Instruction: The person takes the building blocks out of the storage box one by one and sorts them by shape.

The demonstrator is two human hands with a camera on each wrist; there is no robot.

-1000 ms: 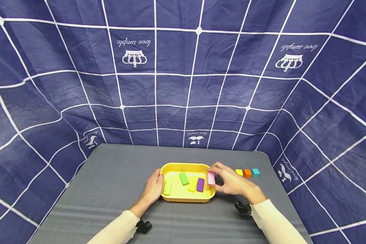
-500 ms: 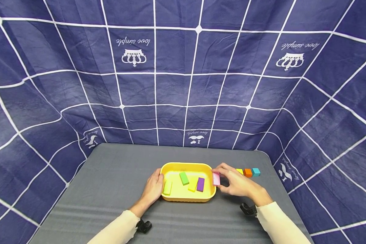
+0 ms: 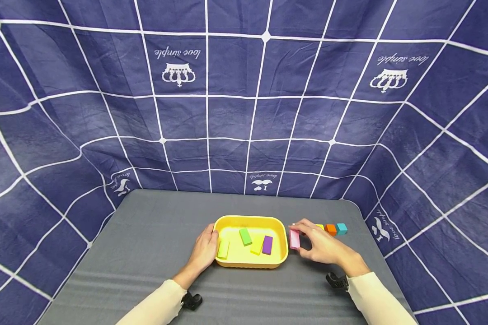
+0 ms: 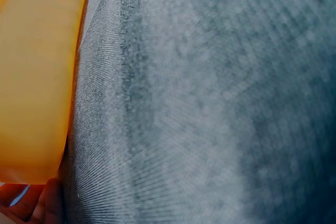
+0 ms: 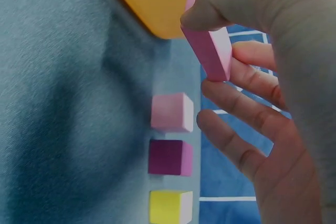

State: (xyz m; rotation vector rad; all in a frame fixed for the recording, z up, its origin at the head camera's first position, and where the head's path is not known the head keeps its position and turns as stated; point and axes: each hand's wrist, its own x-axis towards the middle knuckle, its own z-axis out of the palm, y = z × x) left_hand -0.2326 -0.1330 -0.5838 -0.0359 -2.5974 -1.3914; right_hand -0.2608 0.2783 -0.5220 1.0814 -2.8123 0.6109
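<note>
Right hand (image 3: 323, 247) | pinches pink block (image 3: 294, 239) | flat, oblong, upright

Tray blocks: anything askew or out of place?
Nothing damaged or spilled. Four blocks lie loose at mixed angles in the yellow tray, unlike the straight row of blocks on the gray mat. The right hand pinches a pink block just outside the tray; the left hand grips its rim.
</note>
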